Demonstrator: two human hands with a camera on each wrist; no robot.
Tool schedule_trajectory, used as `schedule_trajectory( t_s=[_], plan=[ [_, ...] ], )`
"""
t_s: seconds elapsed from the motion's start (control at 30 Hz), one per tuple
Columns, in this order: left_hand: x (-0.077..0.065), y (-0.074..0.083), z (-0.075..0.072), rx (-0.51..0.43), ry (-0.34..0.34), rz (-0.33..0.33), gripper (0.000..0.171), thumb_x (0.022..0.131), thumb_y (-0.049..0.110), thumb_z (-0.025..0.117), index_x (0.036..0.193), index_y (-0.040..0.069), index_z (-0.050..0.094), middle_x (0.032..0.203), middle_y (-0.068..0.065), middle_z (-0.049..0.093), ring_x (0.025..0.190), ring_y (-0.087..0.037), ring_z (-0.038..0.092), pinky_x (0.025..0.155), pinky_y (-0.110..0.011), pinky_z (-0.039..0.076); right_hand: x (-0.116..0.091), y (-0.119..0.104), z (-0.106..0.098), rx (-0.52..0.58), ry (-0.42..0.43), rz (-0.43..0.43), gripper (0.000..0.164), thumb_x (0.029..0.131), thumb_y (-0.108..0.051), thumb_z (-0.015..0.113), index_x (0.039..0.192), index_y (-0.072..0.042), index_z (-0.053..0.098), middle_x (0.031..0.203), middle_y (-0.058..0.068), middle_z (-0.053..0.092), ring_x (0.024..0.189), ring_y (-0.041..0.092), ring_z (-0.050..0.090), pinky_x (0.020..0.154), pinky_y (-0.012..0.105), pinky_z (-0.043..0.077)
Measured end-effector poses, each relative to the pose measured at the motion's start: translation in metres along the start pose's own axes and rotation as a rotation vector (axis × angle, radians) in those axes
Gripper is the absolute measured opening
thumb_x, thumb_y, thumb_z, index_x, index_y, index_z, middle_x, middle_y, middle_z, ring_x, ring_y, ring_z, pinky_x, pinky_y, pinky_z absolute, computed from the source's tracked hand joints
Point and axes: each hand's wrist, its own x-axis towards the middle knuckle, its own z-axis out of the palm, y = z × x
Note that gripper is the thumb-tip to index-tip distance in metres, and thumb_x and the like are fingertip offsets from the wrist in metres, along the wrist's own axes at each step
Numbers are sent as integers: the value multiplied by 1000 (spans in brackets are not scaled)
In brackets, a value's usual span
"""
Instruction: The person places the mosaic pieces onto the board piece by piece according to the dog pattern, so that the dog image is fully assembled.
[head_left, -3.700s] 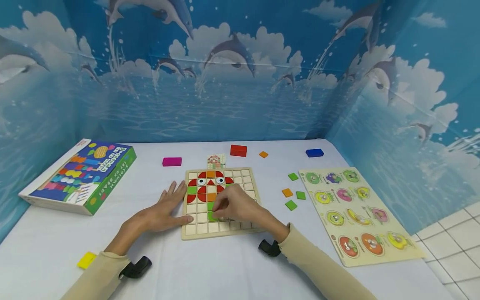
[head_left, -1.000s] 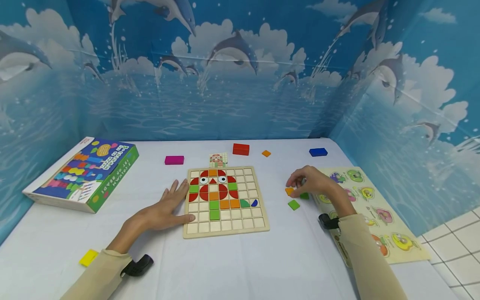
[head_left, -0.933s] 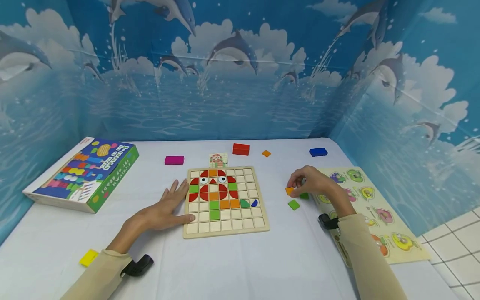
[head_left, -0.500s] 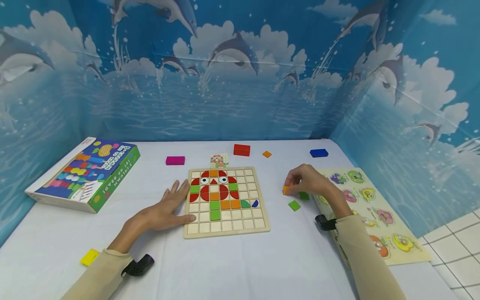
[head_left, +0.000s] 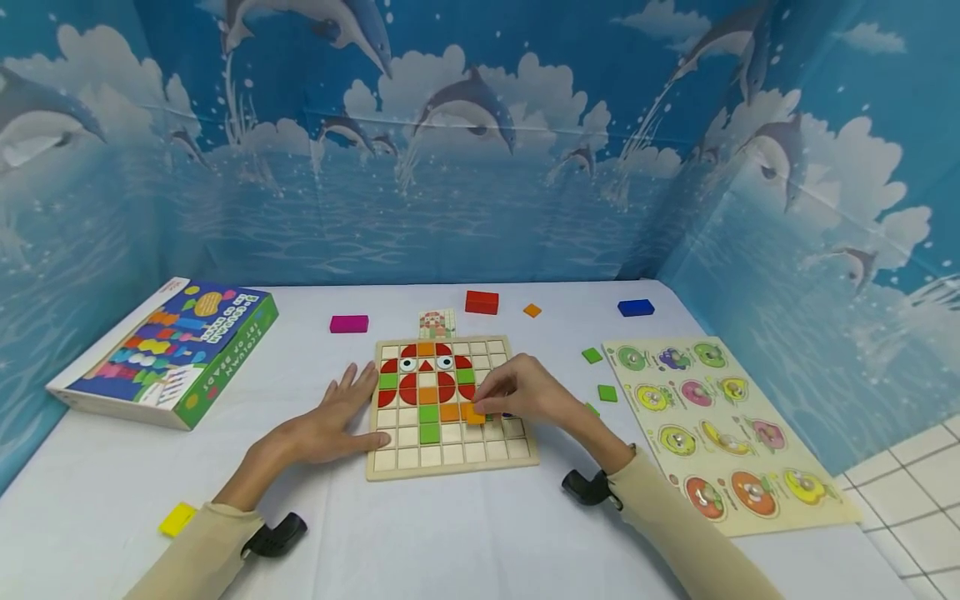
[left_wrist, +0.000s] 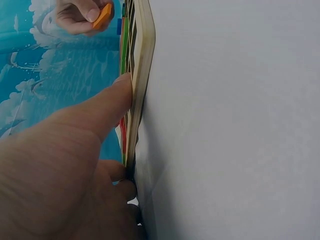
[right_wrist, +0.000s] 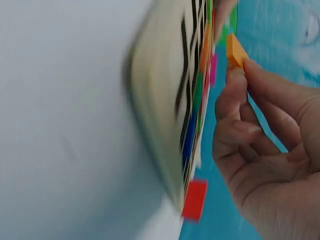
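Note:
My right hand (head_left: 525,390) pinches an orange square tile (head_left: 475,414) between thumb and fingertips, over the right half of a wooden grid board (head_left: 408,458). The right wrist view shows that orange tile (right_wrist: 235,51) held by its edge, above the board's surface. Red, green and orange pieces with two round eyes (head_left: 407,364) form a figure on the board. Two green tiles (head_left: 429,422) sit below it, with an orange tile (head_left: 449,412) to their right. My left hand (head_left: 326,425) rests at the board's left edge, fingers spread, thumb (left_wrist: 117,97) touching the rim.
Green tiles (head_left: 607,393) lie right of the board, beside a fruit puzzle board (head_left: 660,500). A small pattern card (head_left: 437,323) lies behind the grid. Magenta (head_left: 348,324), red (head_left: 482,302) and blue blocks (head_left: 636,308) stand farther back. A toy box (head_left: 172,350) sits at left, a yellow block (head_left: 177,519) nearer.
My right hand has picked up the orange tile from the table on the right and carried it left over the board. My left hand has stayed at the board's edge.

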Motion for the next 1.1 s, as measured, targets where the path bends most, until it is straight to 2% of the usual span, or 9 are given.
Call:
schedule_trajectory(
  t_s=[0.17,0.37,0.53,0.7,0.87,0.97,1.1],
  plan=[
    [-2,0,0,-2,1,-1,113,97,47,79,173,3,8,181,-19,-1,165,-43,-15,131,-66,-5,2,-15,25,-50,19,-25,4,90,-7,88,94,-7,86,86,-3,81,72,12,68,64,22,57],
    [-2,0,-1,3,1,0,111,97,48,78,173,4,8,182,-17,-1,165,-42,-15,131,-65,-5,3,-24,40,-188,52,-101,3,89,-6,89,91,-6,86,84,-5,78,75,4,60,65,20,53],
    [-1,0,-2,8,0,1,111,98,46,78,173,3,8,181,-18,-2,165,-42,-15,131,-65,-5,3,-29,45,-214,58,-72,5,87,-3,89,91,-5,87,82,-3,75,69,6,57,57,20,46],
    [-1,-2,-1,11,3,13,111,98,46,78,172,1,9,181,-17,0,166,-42,-15,132,-63,-6,2,-29,46,-180,40,-41,8,88,-1,89,95,-3,86,84,-1,79,67,5,60,57,19,49],
    [0,-1,1,2,4,18,113,96,47,79,172,1,9,181,-18,0,165,-42,-15,132,-63,-5,2,-28,43,-169,30,-37,7,87,-1,89,94,-3,86,79,-3,77,65,6,60,59,19,52],
    [1,-1,0,0,5,9,114,95,48,79,172,2,9,181,-18,0,165,-42,-15,132,-64,-5,6,-27,32,-203,42,-48,6,89,-7,89,95,-5,86,78,-4,75,67,8,60,60,22,53],
    [0,-2,-1,12,-4,2,113,96,49,78,173,3,9,182,-17,-1,165,-42,-15,132,-64,-5,19,-13,-2,-274,171,-26,16,92,-13,87,103,-2,85,82,1,76,71,13,62,63,26,53]
  ],
)
